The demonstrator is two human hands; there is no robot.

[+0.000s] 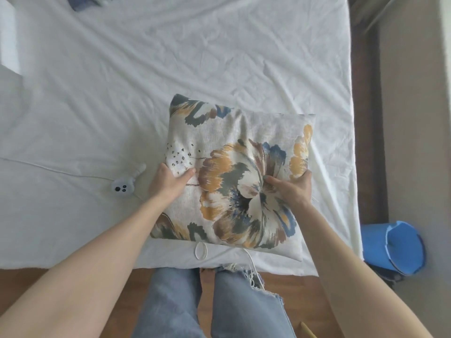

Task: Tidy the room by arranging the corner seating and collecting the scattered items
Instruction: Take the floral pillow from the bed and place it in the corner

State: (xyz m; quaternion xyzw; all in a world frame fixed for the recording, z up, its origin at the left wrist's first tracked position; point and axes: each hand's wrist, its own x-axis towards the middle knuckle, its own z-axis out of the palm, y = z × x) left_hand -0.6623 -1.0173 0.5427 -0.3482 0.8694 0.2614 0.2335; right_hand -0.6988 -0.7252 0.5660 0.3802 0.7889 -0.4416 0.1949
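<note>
linen-look floral cushion (239, 167) lies on the white-sheeted bed (97, 93), near its front edge. the left hand (170, 182) grips its left edge, thumb on top, fingers tucked out of sight beneath; the right hand (294, 189) grips the right edge likewise. the cushion is near square, with no clear long axis, printed face up, slightly skewed, perhaps lifted a little. a small blue-grey gadget (122, 187) lies just left.

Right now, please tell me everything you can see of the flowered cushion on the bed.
The cushion is square, of pale woven-looking fabric printed with a large flower in ochre, blue and grey. It lies on the white sheet near its front edge. The left hand grips its left edge, the right hand its right edge, thumbs on top.
</note>
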